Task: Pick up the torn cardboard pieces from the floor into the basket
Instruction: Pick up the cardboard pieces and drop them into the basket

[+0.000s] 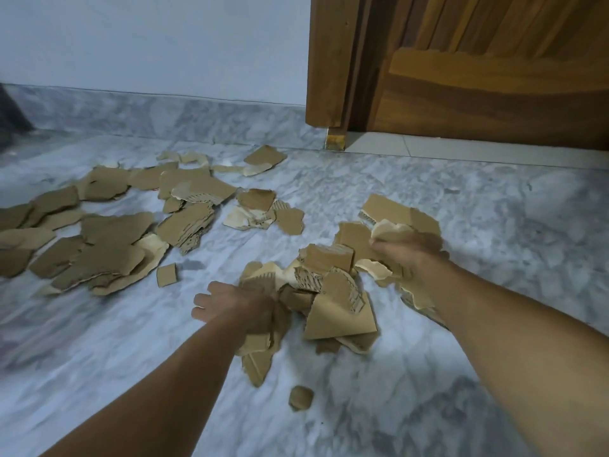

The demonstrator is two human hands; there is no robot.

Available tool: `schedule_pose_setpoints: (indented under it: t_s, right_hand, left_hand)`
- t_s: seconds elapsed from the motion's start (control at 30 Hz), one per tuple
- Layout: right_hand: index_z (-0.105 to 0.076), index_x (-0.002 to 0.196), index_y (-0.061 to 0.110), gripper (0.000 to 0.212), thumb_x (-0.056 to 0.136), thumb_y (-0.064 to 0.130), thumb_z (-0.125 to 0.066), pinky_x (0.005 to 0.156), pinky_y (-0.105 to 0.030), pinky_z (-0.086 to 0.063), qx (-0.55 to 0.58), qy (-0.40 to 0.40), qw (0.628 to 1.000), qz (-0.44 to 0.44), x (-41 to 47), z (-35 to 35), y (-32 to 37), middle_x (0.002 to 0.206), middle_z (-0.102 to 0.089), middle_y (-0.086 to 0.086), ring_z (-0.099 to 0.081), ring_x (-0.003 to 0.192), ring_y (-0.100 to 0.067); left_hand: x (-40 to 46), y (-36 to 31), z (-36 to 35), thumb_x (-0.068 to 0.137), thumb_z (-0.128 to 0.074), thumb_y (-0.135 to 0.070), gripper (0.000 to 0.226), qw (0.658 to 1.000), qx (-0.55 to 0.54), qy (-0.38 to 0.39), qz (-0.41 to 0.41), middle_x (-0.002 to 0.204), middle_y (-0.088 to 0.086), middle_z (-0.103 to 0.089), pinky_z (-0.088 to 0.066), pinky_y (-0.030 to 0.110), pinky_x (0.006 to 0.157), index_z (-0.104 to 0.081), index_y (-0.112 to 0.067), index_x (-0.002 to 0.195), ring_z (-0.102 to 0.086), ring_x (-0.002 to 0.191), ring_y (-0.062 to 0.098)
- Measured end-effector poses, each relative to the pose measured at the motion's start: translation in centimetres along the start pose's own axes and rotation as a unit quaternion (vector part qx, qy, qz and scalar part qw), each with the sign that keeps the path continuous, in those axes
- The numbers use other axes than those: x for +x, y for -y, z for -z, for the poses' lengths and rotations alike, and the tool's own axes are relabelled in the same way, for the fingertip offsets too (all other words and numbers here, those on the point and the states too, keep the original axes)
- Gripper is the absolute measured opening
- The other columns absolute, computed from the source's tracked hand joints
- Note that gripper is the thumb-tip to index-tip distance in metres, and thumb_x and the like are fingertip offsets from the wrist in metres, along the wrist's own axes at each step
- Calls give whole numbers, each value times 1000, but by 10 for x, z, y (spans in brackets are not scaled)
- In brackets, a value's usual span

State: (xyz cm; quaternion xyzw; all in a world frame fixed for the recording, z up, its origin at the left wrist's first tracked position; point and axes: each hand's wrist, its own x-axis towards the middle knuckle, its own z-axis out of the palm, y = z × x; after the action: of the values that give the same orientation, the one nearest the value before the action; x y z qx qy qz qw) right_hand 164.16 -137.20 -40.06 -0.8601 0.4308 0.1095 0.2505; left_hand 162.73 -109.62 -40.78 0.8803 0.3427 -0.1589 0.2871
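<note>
Near pile: a heap of torn cardboard pieces (329, 291) sits on the floor (461, 374) between the two hands. It looks bunched up so that many bits can go in one scoop.

Left hand: the left hand (230, 305) is at the left side of the heap. Its fingers are tucked into the cardboard, so its grip looks closed on some pieces, most likely to squeeze the heap from that side.

Right hand: the right hand (405, 255) is at the far right of the heap. Its grip is closed on a pale, crumpled bit (390, 230), with its fingers curled over it.

Why two hands: one on each side can press the heap together, so fewer bits should slip out when it is lifted.

Loose bits: one small piece (300, 398) lies alone, near the camera. A small square one (167, 274) lies to the left.

Far pile: a wide, flat spread of pieces (99, 232) covers the floor on the left, well apart from the hands. Nobody is touching it.

Basket: it is not in the picture, so I cannot tell where it stands.

How far along: lots of cardboard is still on the floor.

Back of room: a wooden door (478, 67) on the far right and a pale wall (148, 44).
</note>
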Motion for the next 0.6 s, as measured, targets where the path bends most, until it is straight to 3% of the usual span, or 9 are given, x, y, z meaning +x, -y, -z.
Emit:
schedule_pose_setpoints:
  t_s: [0.07, 0.1, 0.2, 0.23, 0.33, 0.4, 0.5, 0.6]
  right_hand:
    - [-21, 152, 16, 122, 58, 72, -76, 115, -48, -27, -43, 10, 999, -3, -4, -3, 8, 157, -17, -22, -22, 143, -42]
    - [-21, 152, 17, 122, 58, 69, -79, 116, -49, -26, -67, 22, 997, 3, -8, -5, 14, 158, -19, -21, -20, 143, -42]
    - [-39, 142, 24, 139, 21, 70, -86, 108, -46, -37, -71, 65, 995, 22, -2, -16, 26, 150, -38, -15, -37, 133, -39]
    - [-40, 141, 23, 141, 16, 68, -88, 108, -46, -37, -86, 83, 993, 20, -1, -19, 28, 149, -39, -16, -37, 133, -39]
    - [-35, 147, 18, 121, 47, 56, -91, 113, -42, -32, -97, 93, 990, 48, -8, -21, 31, 151, -38, -12, -33, 139, -34]
    - [-40, 144, 13, 115, 48, 44, -95, 106, -36, -42, -35, 100, 992, 67, -14, -16, 32, 144, -49, -7, -47, 131, -28]
    - [-54, 129, 8, 79, 61, 20, -92, 92, -29, -49, 76, 132, 986, 67, -14, -11, 30, 127, -62, -7, -59, 116, -26]
    - [-64, 117, 14, 47, 74, 22, -81, 81, -31, -54, 112, 109, 981, 119, -17, 4, 31, 114, -67, -6, -63, 102, -24]
  left_hand:
    - [-4, -3, -5, 80, -67, -43, 62, 998, 59, -22, -15, 127, 13, -36, -33, 36, 106, -38, -10, 124, -35, 122, 29]
    - [-5, -3, -7, 80, -67, -44, 62, 996, 77, -23, -37, 126, 12, -35, -33, 34, 105, -38, -10, 123, -35, 122, 28]
    - [-4, 3, -12, 81, -64, -43, 65, 995, 62, 0, -75, 129, 16, -33, -37, 38, 104, -36, -6, 126, -35, 123, 33]
    - [-5, 5, -11, 82, -64, -40, 64, 996, 45, 4, -82, 130, 17, -32, -40, 41, 103, -35, -4, 127, -38, 122, 35]
    - [-8, 10, -6, 83, -66, -26, 54, 996, -3, 34, -85, 126, 18, -41, -51, 42, 91, -37, -4, 123, -52, 111, 33]
    - [-11, 14, 1, 79, -73, -22, 52, 996, -40, 50, -66, 112, 16, -55, -53, 38, 78, -39, -7, 116, -57, 94, 29]
    - [-15, 18, 11, 69, -83, -21, 50, 994, -73, 71, -25, 98, 12, -62, -55, 37, 76, -49, -9, 103, -60, 87, 29]
    - [-22, 18, 25, 73, -81, -17, 43, 993, -94, 75, -3, 95, 13, -59, -53, 36, 76, -55, -5, 105, -55, 83, 28]
